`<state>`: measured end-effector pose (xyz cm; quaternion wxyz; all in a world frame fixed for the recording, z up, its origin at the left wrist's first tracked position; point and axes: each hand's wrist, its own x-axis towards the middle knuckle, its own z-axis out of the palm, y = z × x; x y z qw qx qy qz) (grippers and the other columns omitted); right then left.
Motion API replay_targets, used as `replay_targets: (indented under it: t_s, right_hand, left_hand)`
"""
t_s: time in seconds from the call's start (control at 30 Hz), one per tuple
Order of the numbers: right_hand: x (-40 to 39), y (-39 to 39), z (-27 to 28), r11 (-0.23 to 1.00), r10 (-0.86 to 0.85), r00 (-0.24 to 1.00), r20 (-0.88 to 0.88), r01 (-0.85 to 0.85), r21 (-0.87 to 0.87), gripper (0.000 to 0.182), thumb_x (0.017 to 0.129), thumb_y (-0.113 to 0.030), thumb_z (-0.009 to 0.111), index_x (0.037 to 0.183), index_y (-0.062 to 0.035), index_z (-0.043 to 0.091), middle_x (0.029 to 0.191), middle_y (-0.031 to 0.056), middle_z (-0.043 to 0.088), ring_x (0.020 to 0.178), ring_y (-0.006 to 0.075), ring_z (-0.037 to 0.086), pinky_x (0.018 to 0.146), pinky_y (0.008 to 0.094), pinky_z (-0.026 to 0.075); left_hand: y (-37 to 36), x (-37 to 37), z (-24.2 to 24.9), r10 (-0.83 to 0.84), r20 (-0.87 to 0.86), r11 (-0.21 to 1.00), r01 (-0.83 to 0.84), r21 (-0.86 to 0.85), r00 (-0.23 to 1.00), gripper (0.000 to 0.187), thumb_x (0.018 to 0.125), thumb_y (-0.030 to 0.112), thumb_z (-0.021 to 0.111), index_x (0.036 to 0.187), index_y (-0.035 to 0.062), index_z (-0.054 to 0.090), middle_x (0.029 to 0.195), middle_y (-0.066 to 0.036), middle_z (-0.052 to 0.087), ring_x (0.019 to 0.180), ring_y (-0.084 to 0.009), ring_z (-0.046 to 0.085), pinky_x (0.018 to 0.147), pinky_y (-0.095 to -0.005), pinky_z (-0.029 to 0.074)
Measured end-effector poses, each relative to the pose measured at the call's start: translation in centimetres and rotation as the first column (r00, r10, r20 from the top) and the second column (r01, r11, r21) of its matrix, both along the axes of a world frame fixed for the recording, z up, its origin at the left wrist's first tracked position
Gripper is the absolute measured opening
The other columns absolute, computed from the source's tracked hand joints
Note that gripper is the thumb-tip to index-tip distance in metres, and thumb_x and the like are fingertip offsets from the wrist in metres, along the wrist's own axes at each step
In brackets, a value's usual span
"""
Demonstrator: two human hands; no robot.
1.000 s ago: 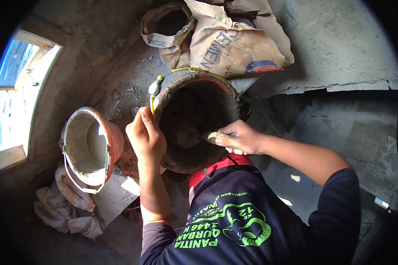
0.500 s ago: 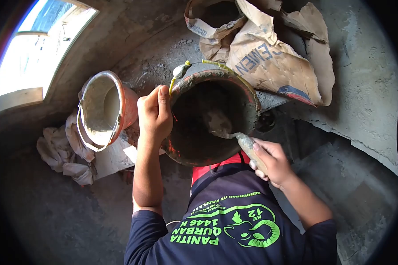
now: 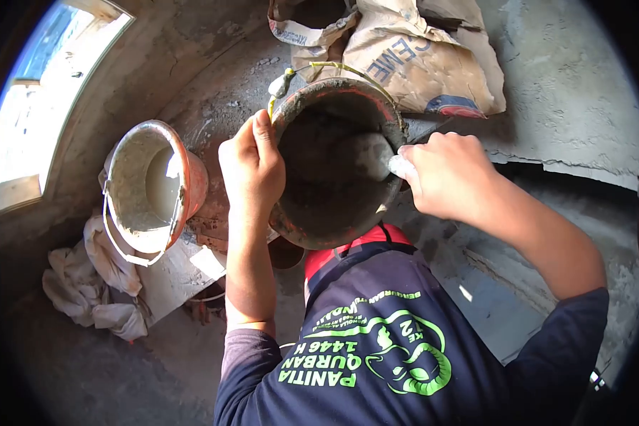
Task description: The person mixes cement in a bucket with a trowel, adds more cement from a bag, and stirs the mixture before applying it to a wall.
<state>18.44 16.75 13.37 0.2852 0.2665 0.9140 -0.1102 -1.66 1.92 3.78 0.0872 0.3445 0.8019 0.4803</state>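
A mortar-caked bucket (image 3: 337,240) is tilted with its mouth toward me. My left hand (image 3: 254,162) is closed on its left rim, thumb up, beside the yellow-wrapped wire handle (image 3: 350,69). Grey material, apparently wet mortar, lies deep in shadow inside. On the right, my right hand (image 3: 451,176) is wrapped around the handle of a trowel (image 3: 374,156). The trowel's blade is inside the bucket near the right wall, and its handle is mostly hidden by my fingers.
A second, orange bucket (image 3: 197,186) with greyish liquid stands on the left. Below it lies a crumpled whitish cloth or sack (image 3: 92,273). Torn paper cement bags (image 3: 412,60) lie behind the bucket, beside a concrete ledge (image 3: 568,121). A bright window opening (image 3: 42,99) is at upper left.
My right hand has moved up and outward, its elbow raised, bringing the trowel to the bucket's right wall. The bucket's tilt has changed slightly under my left hand. The view has shifted.
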Motion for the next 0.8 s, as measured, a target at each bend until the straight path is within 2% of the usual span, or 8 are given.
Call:
replay_targets:
  t_s: [0.13,0.2,0.27,0.4,0.53,0.6,0.73,0.8]
  right_hand:
    - [-1.3,-2.3,3.0,0.915,0.156,0.986,-0.052,-0.124,0.385,0.027,0.089,-0.023,0.063,0.106,-0.0049,0.070,0.077,0.0133,0.072,0.076,0.0287,0.074,0.062,0.0413,0.057]
    - [-0.8,-3.5,-1.3,0.778,0.361,0.928,-0.092,-0.246,0.578,0.027,0.092,-0.019,0.059,0.114,-0.0071,0.069,0.069,0.0033,0.069,0.064,0.0195,0.071,0.054,0.0339,0.053]
    - [-0.5,-5.4,-6.6,0.699,0.491,0.871,-0.014,-0.384,0.604,0.031,0.093,-0.016,0.057,0.116,0.0005,0.070,0.069,0.0043,0.069,0.063,0.0168,0.068,0.048,0.0324,0.051]
    - [0.3,-9.2,-7.1,0.888,0.360,0.902,-0.236,-0.255,0.382,0.042,0.091,-0.015,0.055,0.127,0.0065,0.061,0.074,0.0101,0.070,0.065,0.0210,0.070,0.050,0.0337,0.053]
    - [1.9,-12.2,-2.7,0.913,0.285,0.934,-0.218,-0.195,0.358,0.039,0.089,-0.016,0.058,0.126,-0.0026,0.060,0.074,0.0100,0.067,0.062,0.0219,0.069,0.052,0.0339,0.053]
    - [2.7,-13.6,-2.2,0.936,0.238,0.945,-0.224,-0.161,0.314,0.042,0.087,-0.020,0.059,0.126,-0.0045,0.061,0.074,0.0104,0.066,0.064,0.0207,0.070,0.052,0.0325,0.052]
    - [0.5,-9.2,-6.3,0.997,-0.078,0.989,-0.126,0.078,-0.003,0.036,0.090,-0.030,0.066,0.124,-0.0173,0.066,0.081,0.0144,0.070,0.072,0.0334,0.071,0.060,0.0437,0.054]
    - [-1.4,-4.5,-8.0,0.993,0.025,0.995,-0.098,-0.013,0.120,0.025,0.091,-0.030,0.065,0.112,-0.0173,0.072,0.083,0.0155,0.073,0.078,0.0381,0.072,0.065,0.0486,0.056]
  left_hand:
    - [-0.3,-1.0,-0.5,-0.023,0.004,1.000,0.023,0.012,1.000,0.040,0.107,0.028,0.050,0.082,-0.0006,0.064,0.054,-0.014,0.050,0.045,-0.0226,0.045,0.051,-0.0365,0.040]
    - [-0.4,-1.3,-0.6,-0.027,0.010,0.999,0.026,0.046,1.000,0.039,0.106,0.027,0.051,0.081,-0.0002,0.064,0.054,-0.015,0.052,0.045,-0.0249,0.045,0.051,-0.0374,0.041]
    - [-0.3,-1.2,-0.9,-0.053,0.002,0.995,0.052,0.081,0.999,0.045,0.109,0.029,0.048,0.081,-0.0033,0.060,0.056,-0.006,0.046,0.055,-0.0111,0.038,0.052,-0.0325,0.035]
    - [-0.7,-1.5,-0.9,-0.045,0.086,0.997,0.038,0.074,0.995,0.044,0.109,0.028,0.048,0.082,-0.0035,0.061,0.057,-0.005,0.047,0.055,-0.0111,0.038,0.052,-0.0327,0.035]
    - [-1.9,-0.8,-0.8,-0.094,0.110,0.989,0.079,0.128,0.990,0.042,0.109,0.025,0.048,0.081,-0.0040,0.060,0.056,-0.004,0.044,0.055,-0.0097,0.035,0.051,-0.0321,0.031]
    - [-2.3,-0.8,-1.3,-0.081,0.071,0.992,0.073,0.105,0.994,0.038,0.107,0.025,0.049,0.083,-0.0012,0.063,0.054,-0.016,0.050,0.045,-0.0213,0.046,0.050,-0.0355,0.040]
    - [-2.6,-0.4,-1.2,-0.073,0.132,0.990,0.056,0.129,0.989,0.042,0.109,0.024,0.048,0.081,-0.0040,0.059,0.056,-0.001,0.042,0.056,-0.0079,0.034,0.050,-0.0313,0.030]
    - [-2.5,0.1,-1.1,-0.074,0.115,0.988,0.056,0.147,0.991,0.043,0.109,0.025,0.048,0.079,-0.0040,0.058,0.057,0.000,0.042,0.056,-0.0075,0.034,0.050,-0.0309,0.029]
